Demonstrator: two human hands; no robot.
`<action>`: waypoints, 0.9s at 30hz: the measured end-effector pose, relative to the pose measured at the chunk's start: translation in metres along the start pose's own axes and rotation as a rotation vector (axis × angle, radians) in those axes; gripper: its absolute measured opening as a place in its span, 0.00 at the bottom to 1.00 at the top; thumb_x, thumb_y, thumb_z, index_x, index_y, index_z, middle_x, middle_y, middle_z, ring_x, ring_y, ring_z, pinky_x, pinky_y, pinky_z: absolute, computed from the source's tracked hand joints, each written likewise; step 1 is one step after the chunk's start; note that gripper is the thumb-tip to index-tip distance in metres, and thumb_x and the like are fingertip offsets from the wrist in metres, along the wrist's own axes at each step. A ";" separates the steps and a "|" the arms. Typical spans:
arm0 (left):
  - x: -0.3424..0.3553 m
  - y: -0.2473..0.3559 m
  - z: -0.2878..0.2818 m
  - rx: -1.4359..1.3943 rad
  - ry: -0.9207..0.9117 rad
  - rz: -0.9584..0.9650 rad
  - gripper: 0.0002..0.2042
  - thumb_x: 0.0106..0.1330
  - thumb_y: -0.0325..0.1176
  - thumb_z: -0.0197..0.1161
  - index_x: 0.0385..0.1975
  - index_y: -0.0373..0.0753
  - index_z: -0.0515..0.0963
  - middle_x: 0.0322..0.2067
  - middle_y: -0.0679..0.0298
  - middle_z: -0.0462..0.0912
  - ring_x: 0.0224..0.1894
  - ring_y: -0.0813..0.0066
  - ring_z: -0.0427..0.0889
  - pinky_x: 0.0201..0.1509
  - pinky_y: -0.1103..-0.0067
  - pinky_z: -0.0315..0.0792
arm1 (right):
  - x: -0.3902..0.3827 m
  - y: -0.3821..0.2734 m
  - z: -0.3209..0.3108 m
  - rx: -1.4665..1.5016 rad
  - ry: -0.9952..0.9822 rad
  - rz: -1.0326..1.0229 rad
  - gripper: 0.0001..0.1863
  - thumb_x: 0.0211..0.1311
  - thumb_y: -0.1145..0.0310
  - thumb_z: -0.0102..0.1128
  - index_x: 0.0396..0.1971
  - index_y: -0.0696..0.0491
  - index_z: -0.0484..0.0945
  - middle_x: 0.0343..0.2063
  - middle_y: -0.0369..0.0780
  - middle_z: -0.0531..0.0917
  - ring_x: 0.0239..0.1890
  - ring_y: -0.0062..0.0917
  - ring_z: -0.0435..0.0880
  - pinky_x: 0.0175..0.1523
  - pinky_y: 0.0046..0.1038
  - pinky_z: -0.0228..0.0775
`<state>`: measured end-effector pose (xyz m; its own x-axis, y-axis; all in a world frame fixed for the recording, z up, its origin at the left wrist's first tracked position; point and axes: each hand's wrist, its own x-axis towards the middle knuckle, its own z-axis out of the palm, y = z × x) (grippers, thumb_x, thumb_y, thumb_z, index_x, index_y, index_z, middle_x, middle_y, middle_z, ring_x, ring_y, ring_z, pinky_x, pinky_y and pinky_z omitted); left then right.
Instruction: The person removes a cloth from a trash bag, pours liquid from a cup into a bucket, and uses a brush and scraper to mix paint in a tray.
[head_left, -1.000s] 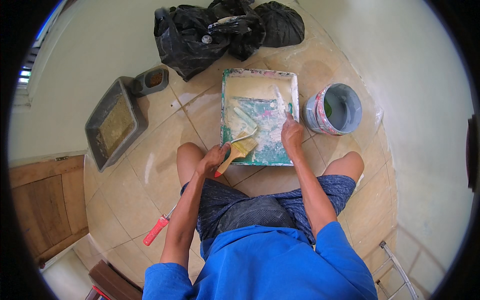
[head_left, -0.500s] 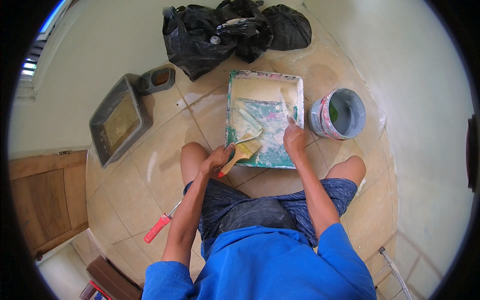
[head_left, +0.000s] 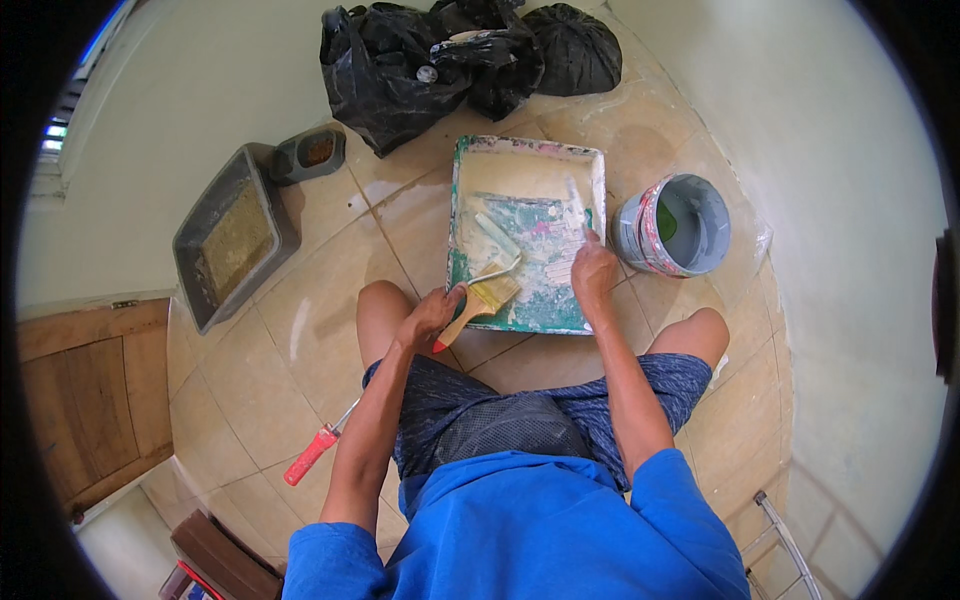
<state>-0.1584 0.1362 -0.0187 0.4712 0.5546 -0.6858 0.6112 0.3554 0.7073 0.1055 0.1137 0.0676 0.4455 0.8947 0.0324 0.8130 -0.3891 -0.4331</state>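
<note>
- Paint tray: the rectangular green tray, crusted with white and cream paint, lies on the beige tiled floor in front of the seated person.
- Left hand: curled at the tray's near left edge, over the metal wire frame of a paint roller. Whether the grip is on wire, rim or both cannot be told.
- Roller: the pale cylindrical sleeve lies in the tray. A red handle on a metal rod shows left of the forearm, which hides part of the rod.
- Flat brush with yellow bristles and a red-tipped wooden handle: lies across the tray's near left edge, beside the left hand.
- Right hand: over the tray's right side, fingers directed away from the body. A narrow pale strip lies beyond the fingertips; grip state cannot be told.
- Round grey bucket: stands just right of the tray.
</note>
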 end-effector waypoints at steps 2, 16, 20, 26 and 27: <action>0.006 -0.010 0.003 -0.008 0.018 -0.039 0.35 0.62 0.55 0.35 0.38 0.20 0.69 0.39 0.34 0.70 0.47 0.44 0.69 0.51 0.67 0.60 | 0.002 0.001 -0.006 -0.136 0.006 0.117 0.14 0.52 0.74 0.41 0.36 0.62 0.73 0.17 0.52 0.75 0.22 0.43 0.77 0.25 0.39 0.66; -0.018 0.029 -0.006 -0.039 -0.004 -0.081 0.34 0.61 0.55 0.36 0.39 0.20 0.68 0.35 0.37 0.73 0.41 0.48 0.73 0.47 0.69 0.63 | -0.008 -0.004 0.001 0.043 -0.081 0.019 0.16 0.51 0.73 0.45 0.40 0.59 0.73 0.22 0.54 0.76 0.25 0.46 0.76 0.31 0.39 0.67; -0.006 0.007 -0.004 0.028 0.008 -0.037 0.34 0.61 0.55 0.36 0.39 0.20 0.68 0.36 0.36 0.73 0.44 0.46 0.71 0.49 0.69 0.62 | -0.009 -0.017 0.012 0.050 -0.112 0.130 0.16 0.51 0.74 0.45 0.41 0.57 0.73 0.23 0.55 0.75 0.26 0.46 0.77 0.32 0.38 0.67; -0.011 0.018 -0.004 0.018 0.008 -0.017 0.34 0.62 0.55 0.35 0.39 0.20 0.69 0.36 0.36 0.73 0.44 0.46 0.71 0.49 0.69 0.62 | -0.006 -0.015 0.041 0.244 -0.078 -0.109 0.17 0.52 0.71 0.45 0.42 0.57 0.72 0.22 0.54 0.76 0.26 0.47 0.76 0.33 0.39 0.68; -0.011 0.020 -0.003 0.011 0.009 -0.016 0.34 0.62 0.56 0.35 0.39 0.20 0.69 0.36 0.36 0.73 0.44 0.46 0.71 0.49 0.69 0.62 | -0.004 -0.014 0.044 0.209 -0.085 -0.121 0.17 0.52 0.71 0.44 0.43 0.57 0.72 0.22 0.54 0.76 0.26 0.47 0.76 0.33 0.39 0.68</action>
<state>-0.1539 0.1395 0.0034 0.4560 0.5556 -0.6953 0.6255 0.3557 0.6944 0.0754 0.1250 0.0341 0.3098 0.9505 0.0235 0.7593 -0.2324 -0.6078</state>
